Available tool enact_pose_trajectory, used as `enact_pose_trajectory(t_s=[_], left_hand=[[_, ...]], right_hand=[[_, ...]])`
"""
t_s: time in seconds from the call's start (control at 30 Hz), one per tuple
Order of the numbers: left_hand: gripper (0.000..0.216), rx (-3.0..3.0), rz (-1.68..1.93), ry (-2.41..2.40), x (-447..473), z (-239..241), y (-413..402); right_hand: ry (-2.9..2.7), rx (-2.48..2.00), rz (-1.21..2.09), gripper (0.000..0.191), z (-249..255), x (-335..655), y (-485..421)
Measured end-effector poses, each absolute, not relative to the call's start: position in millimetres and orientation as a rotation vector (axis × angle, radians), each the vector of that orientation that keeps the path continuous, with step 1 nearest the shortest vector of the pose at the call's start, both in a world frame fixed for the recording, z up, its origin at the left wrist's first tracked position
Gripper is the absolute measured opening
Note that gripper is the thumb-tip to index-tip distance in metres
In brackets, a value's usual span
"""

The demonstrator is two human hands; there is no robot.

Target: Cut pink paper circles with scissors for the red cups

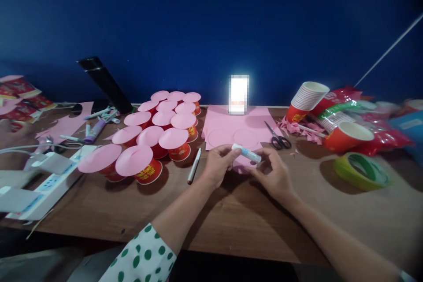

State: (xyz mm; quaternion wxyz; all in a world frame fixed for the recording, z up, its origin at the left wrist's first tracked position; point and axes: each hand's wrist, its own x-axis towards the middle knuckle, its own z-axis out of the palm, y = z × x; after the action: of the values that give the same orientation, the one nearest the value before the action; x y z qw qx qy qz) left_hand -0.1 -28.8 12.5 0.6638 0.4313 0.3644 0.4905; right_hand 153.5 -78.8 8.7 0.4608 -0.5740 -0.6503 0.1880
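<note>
My left hand (218, 165) and my right hand (273, 172) meet above the wooden table (231, 220), both closed around a white and light-blue glue stick (246, 153) that lies crosswise between them. The left fingers pinch its white end, the right fingers grip the blue end. Under the hands a small pink paper piece (243, 164) shows, partly hidden. Just beyond lie pink paper sheets (238, 130) with circles drawn on them.
Several red cups topped with pink paper discs (158, 136) stand to the left, a pen (194, 165) beside them. Black scissors (278, 139), stacked paper cups (307, 99), a green tape roll (362, 171) and red packets sit right. A white power strip (46, 183) lies far left.
</note>
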Motion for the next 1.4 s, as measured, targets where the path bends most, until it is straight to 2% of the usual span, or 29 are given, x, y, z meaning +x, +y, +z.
enact_pose_trajectory(t_s=[0.17, 0.53, 0.97, 1.03, 1.13, 1.2, 1.3, 1.4], left_hand=[[0.03, 0.969, 1.147, 0.837, -1, 10, -27], [0.031, 1.015, 1.166, 0.878, 1, 11, -29], [0.032, 1.067, 1.168, 0.887, 0, 8, -28], [0.032, 1.039, 1.168, 0.877, 1, 8, -28], [0.032, 1.006, 1.144, 0.85, 3, 8, -30], [0.033, 1.017, 1.115, 0.83, 3, 8, -32], [0.044, 1.043, 1.013, 0.755, 2, 11, -34], [0.065, 1.132, 0.979, 0.756, -4, 16, -30]], right_hand=[[-1.586, -1.453, 0.41, 0.024, 6, 156, -79], [-1.526, -1.387, 0.562, 0.029, 2, 157, -79], [-1.483, -1.342, 0.664, 0.021, 3, 155, -78], [-1.452, -1.316, 0.684, 0.024, 4, 154, -77], [-1.369, -1.205, 0.829, 0.042, 6, 153, -76], [-1.294, -1.154, 0.921, 0.044, 7, 153, -75], [-1.15, -1.144, 0.992, 0.032, 7, 154, -71], [-0.941, -1.084, 1.03, 0.03, 8, 160, -65]])
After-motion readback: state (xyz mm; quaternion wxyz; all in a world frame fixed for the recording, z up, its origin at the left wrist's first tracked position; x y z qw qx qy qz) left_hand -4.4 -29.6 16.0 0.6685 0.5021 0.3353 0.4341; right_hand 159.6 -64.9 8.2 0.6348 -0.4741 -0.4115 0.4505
